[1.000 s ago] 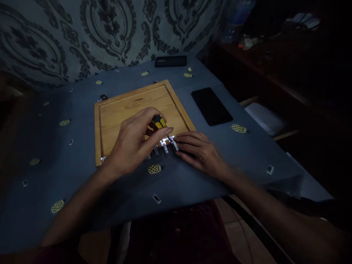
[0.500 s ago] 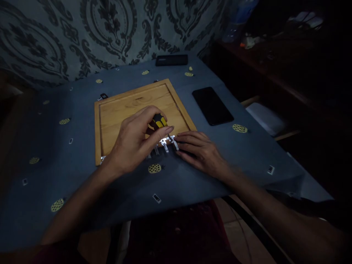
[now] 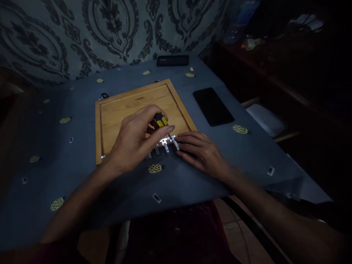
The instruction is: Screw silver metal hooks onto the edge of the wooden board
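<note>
My left hand (image 3: pixel 134 141) is wrapped round a yellow and black screwdriver (image 3: pixel 161 120), whose tip points down at a bright metal strip with hooks (image 3: pixel 165 143). That strip lies along the near edge of a framed wooden board (image 3: pixel 123 113), its hooks sticking out over the cloth. Part of the strip is hidden under my left hand. Just right of the last hook, my right hand (image 3: pixel 202 152) rests with its fingers stretched out, the fingertips beside the strip's end and the board's near right corner.
A black phone (image 3: pixel 213 106) lies right of the board, and a dark case (image 3: pixel 172 60) is at the back by the patterned curtain. A small black item (image 3: pixel 104 95) sits behind the board. At the back right stands a plastic bottle (image 3: pixel 238 24) on a dark red surface.
</note>
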{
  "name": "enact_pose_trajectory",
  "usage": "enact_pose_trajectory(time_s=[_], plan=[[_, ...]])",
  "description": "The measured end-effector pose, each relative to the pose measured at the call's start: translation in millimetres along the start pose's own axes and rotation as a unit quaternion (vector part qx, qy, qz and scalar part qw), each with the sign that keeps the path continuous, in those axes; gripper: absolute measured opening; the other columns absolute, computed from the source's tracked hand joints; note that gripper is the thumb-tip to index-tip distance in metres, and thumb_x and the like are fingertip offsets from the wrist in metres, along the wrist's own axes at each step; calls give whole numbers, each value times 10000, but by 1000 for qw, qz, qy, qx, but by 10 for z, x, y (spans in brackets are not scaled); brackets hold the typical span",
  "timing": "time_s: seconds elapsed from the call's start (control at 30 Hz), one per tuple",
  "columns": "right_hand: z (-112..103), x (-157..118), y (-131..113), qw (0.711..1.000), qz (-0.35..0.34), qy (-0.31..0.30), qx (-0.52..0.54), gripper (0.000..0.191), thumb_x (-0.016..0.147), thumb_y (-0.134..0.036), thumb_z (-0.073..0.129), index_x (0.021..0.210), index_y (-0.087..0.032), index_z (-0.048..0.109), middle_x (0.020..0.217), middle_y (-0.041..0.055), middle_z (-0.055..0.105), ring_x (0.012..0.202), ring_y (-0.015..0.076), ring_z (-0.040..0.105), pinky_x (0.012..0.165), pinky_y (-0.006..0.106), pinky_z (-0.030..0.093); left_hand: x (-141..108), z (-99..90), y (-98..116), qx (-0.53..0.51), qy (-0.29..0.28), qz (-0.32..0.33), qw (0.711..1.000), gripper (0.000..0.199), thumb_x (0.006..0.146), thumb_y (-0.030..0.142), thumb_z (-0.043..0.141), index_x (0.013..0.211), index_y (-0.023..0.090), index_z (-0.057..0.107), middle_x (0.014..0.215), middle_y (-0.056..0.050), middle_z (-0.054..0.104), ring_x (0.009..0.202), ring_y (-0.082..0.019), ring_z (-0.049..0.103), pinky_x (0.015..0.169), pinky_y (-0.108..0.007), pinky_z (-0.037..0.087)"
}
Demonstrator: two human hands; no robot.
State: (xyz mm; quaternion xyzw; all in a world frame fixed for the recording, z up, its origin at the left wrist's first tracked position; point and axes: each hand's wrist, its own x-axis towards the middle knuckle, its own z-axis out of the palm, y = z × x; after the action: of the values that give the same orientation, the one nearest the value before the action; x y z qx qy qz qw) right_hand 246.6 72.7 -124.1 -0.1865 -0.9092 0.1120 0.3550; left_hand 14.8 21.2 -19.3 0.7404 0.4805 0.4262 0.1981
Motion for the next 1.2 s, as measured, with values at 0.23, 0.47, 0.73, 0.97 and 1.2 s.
enact_pose_trajectory(time_s=[0.23,0.47,0.73,0.97,1.2], plan=[[-2,1,-9,1000,4,-6,-10,124,1011,-233,661,1067,-190,763,1151,94,800,1140,279,723,943,466,598,15,-23,24,0,6,6,1000,145,965,309,721,956,196,630,851,-6,654,780,-132,647,628,-235,560],[3,-4,1,1000,10,-11,-4,122,999,-239,678,1061,-207,778,1160,90,803,1151,285,723,953,483,597,1,-17,37,-7,-11,-2,1000,155,984,350,697,972,211,628,844,-7,660,762,-135,645,628,-259,558],[-5,-9,1,999,28,-20,17,154,987,-234,687,1094,-233,798,1182,84,798,1169,294,710,968,503,593,-4,-7,35,-10,-12,-19,1000,202,973,419,707,959,231,633,844,-21,669,756,-161,660,628,-291,575],[-9,-1,-3,1000,3,-14,-5,118,998,-228,681,1062,-174,765,1156,109,799,1145,290,722,950,482,601,1,18,16,-10,-13,-16,1000,210,977,418,697,955,219,633,843,-13,661,762,-148,659,641,-270,565],[-9,-6,-8,1000,21,-20,3,123,1005,-246,673,1071,-223,775,1178,85,800,1163,288,720,949,496,601,-4,4,6,-6,-11,-19,1000,222,972,434,703,962,224,631,840,-18,657,754,-156,649,635,-288,562]])
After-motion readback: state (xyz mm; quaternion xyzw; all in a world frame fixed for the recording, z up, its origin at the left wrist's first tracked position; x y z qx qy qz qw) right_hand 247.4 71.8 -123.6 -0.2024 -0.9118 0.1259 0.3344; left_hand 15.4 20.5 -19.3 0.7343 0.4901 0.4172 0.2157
